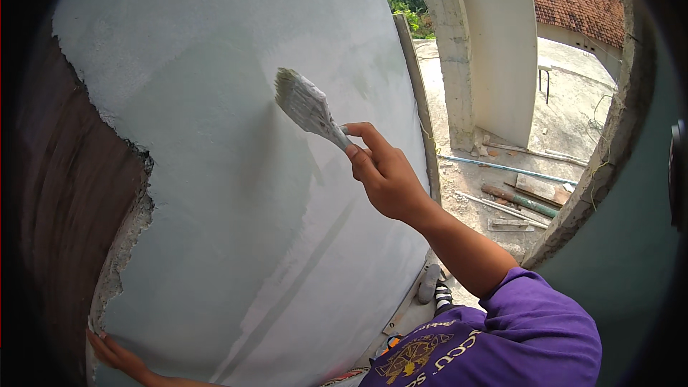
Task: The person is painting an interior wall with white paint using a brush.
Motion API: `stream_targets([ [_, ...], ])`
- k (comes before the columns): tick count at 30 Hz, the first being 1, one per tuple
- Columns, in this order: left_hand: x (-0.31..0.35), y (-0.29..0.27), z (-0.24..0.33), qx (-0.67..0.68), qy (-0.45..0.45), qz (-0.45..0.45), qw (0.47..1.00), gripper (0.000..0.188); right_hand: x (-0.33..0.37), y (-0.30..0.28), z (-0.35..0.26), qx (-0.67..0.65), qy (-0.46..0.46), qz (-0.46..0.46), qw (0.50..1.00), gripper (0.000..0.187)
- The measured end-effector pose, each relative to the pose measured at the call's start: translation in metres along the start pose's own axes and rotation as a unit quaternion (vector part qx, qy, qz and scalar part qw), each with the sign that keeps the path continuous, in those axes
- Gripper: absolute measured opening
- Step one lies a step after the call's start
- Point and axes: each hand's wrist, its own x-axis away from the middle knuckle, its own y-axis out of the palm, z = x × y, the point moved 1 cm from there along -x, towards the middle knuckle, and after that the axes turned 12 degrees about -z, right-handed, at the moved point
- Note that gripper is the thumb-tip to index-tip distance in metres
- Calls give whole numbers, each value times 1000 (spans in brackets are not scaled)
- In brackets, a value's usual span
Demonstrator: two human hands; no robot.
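Observation:
A wide, flat paintbrush (307,104), smeared with pale paint, is gripped by its handle in my right hand (387,172). Its bristles point up and left in front of the wall (208,193); whether they touch it I cannot tell. The wall is pale grey-white, with damp-looking darker patches and a dark diagonal band lower down. Down at the lower left, my left hand (122,358) rests its stretched fingers against the wall's rough, broken edge (136,222). No tool shows in that hand.
Beyond the broken edge is a dark brown surface (72,193). To the right, an opening with a concrete post (451,50) shows a rough floor strewn with a blue pipe (502,166), boards and rods. A tiled roof (577,3) stands farther off. My shod foot (428,284) is near the wall's base.

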Motion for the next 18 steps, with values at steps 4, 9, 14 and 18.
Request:
stream_targets([
  [4, -2, 1, -2, -1, 14, 8, 1000, 46, -6, 9, 2, -6, 14, -15, 1000, 25],
  [9, 0, -2, 1, -7, 19, 7, 1000, 46, 15, 14, 16, 1, 51, -27, 998, 26],
  [14, 0, -4, 3, 16, 13, 0, 1000, 45, 16, 6, 12, 4, 44, -10, 999, 26],
  [18, -1, -1, 0, 9, 27, 13, 1000, 47, -15, -1, -9, -14, -16, 23, 1000, 27],
])
